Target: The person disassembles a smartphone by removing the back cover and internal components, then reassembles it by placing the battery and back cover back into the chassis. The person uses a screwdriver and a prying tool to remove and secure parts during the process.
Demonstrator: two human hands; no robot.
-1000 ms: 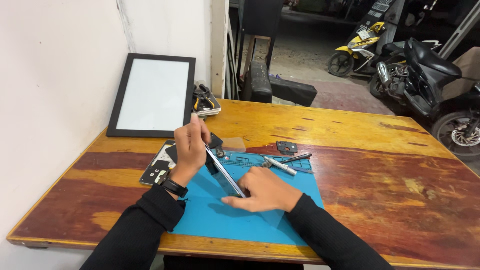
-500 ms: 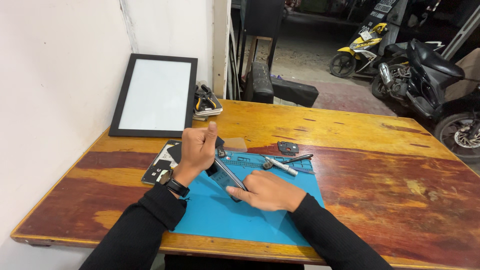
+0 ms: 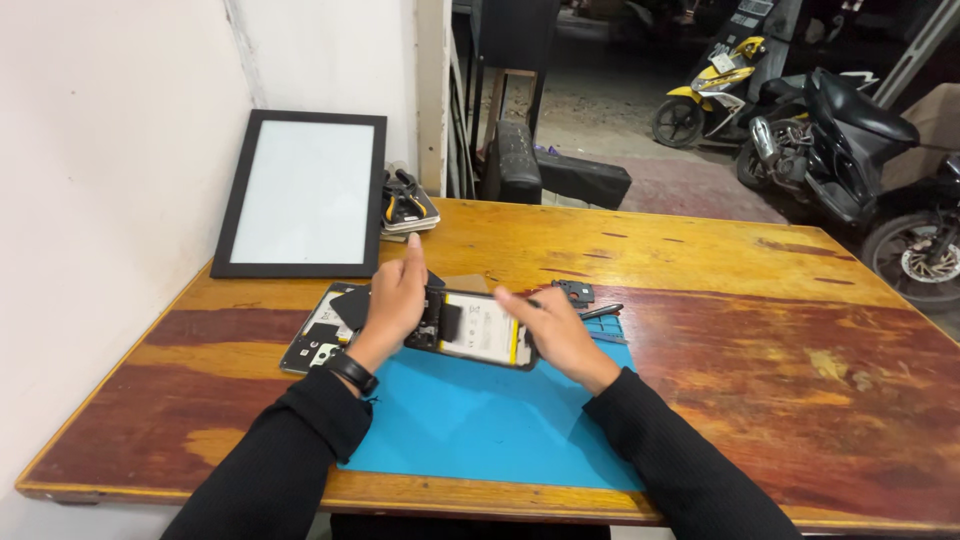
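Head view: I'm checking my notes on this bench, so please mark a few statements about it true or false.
1. Both hands hold an opened phone over the blue mat. True: the left hand and right hand grip its ends.
2. The phone's inside faces up. True.
3. The framed white panel lies flat on the mat. False: it leans on the wall at the table's back left.
4. The left wrist is bare. False: it wears a black watch.
5. Motorbikes stand beyond the table. True.
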